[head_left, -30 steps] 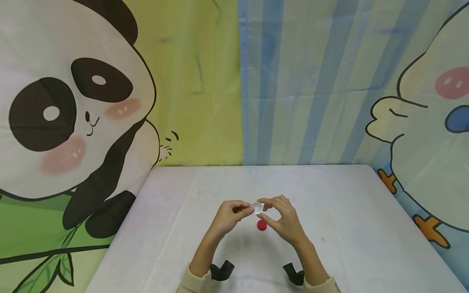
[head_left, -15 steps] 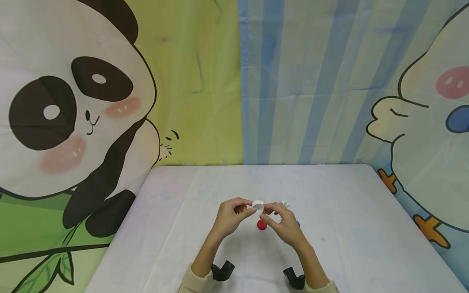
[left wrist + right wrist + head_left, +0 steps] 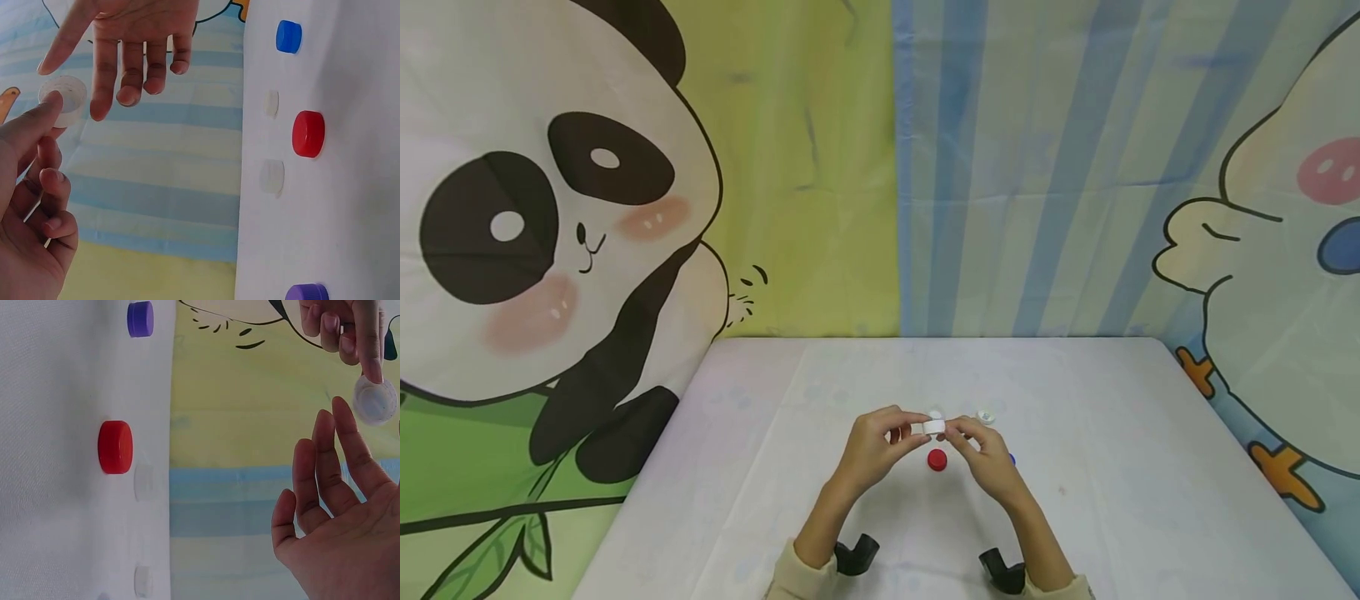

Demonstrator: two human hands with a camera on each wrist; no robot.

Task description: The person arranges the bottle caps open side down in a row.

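Note:
My left hand (image 3: 876, 446) pinches a white bottle cap (image 3: 934, 427) between thumb and fingers, above the table. In the left wrist view the left thumb lies over the mouth of that white bottle cap (image 3: 72, 103). Close by on the other side is my right hand (image 3: 988, 462), its fingers extended and apart. In the right wrist view its fingertips (image 3: 340, 406) reach near the white cap without gripping it; the right thumb is out of sight there. On the table below the hands lies a red bottle cap (image 3: 937, 460).
Two more white caps lie on the table: one white cap (image 3: 272, 177) behind the red one, another white cap (image 3: 986, 417) farther right. A blue cap (image 3: 289, 36) sits to the right, a purple cap (image 3: 140, 319) to the left. Patterned curtains (image 3: 820, 167) hang behind the table.
The held cap has turned from showing its hollow side to standing side-on in the head view. My right hand has drawn slightly inward, uncovering a white cap and part of the blue one.

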